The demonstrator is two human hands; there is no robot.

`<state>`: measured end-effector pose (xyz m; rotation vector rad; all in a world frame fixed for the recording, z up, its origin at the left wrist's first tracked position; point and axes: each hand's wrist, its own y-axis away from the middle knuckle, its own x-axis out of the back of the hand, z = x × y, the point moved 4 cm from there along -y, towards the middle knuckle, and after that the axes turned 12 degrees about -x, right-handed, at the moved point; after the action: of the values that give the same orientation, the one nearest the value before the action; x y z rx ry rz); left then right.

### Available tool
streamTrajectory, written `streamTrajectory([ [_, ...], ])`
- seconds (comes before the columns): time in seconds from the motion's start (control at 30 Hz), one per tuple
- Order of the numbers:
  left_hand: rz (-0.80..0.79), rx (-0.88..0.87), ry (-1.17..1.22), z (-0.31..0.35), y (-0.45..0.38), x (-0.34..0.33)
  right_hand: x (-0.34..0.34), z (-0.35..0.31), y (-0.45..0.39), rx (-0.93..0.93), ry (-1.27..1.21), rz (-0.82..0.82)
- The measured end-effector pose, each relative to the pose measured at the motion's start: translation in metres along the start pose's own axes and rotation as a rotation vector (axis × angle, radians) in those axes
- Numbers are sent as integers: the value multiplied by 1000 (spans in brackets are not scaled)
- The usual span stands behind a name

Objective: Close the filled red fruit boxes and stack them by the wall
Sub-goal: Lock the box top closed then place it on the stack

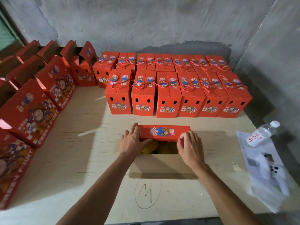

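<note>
Fingers: my left hand (132,142) lies with straight fingers on the far red flap (164,133), thumb tucked under its edge; my right hand (190,146) curls its fingertips round the flap's right corner, pinching it.
Box in hand: the open box (162,161) sits on the table (90,153) right in front of me, well short of the wall (162,25).
Inside: yellow fruit (151,146) shows in the gap under the flap, so I judge it filled.
Done: two rows of closed boxes (168,95) stand against the wall, handles looped on top.
Left: this lid is only half folded, the near brown flap still lies open; a line of open boxes (53,82) waits on my left, contents hidden.
Materials: glossy printed red cardboard outside, plain matte brown inside; crisp creases, oval vent holes, twisted red cord handles.
Surfaces: pale smooth board table; rough patchy grey plaster wall.
Beside: a clear plastic water bottle (261,133) lies on crinkled wrapping at my right.
</note>
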<state>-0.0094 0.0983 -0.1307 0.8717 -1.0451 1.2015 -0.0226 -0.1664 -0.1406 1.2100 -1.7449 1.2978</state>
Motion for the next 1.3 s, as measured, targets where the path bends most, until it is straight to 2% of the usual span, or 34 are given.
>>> streamTrajectory([
  [0.07, -20, 31, -54, 3, 1, 2, -3, 4, 1, -2, -5, 54],
  [0.23, 10, 121, -280, 1, 3, 36, -7, 10, -2, 30, -97, 20],
  [0.4, 245, 136, -79, -3, 6, 69, -11, 17, -3, -43, -270, -69],
  [0.5, 226, 137, -144, -6, 10, 70, -11, 17, -3, -62, -308, -85],
  [0.6, 157, 255, 147, -20, 19, 60, -10, 17, -3, -69, -329, -96],
  [0.67, 252, 290, 391, -23, 27, 58, -10, 17, -3, -83, -338, -103],
  [0.73, 412, 285, 768, -16, 33, 57, -9, 17, -3, -95, -348, -100],
  [0.77, 412, 270, 892, -8, 33, 51, -9, 17, -3, -99, -352, -95],
  [0.8, 370, 237, 912, 0, 32, 45, -8, 17, -3, -101, -360, -90],
  [0.87, 248, 81, 668, 12, 33, 27, -8, 17, -3, -102, -378, -86],
  [0.9, 251, 0, 551, 15, 35, 17, -8, 16, -3, -94, -382, -84],
  [1.03, 395, -216, 455, 6, 46, -2, -6, 15, -2, -80, -376, -61],
  [1.13, 421, -271, 388, 2, 48, -8, -2, 13, -2, -76, -373, -54],
  [1.2, 382, -274, 334, 2, 47, -9, -1, 12, 0, -57, -389, -56],
  [1.3, 340, -334, 306, 1, 50, -6, 3, 19, 8, -47, -482, -166],
])
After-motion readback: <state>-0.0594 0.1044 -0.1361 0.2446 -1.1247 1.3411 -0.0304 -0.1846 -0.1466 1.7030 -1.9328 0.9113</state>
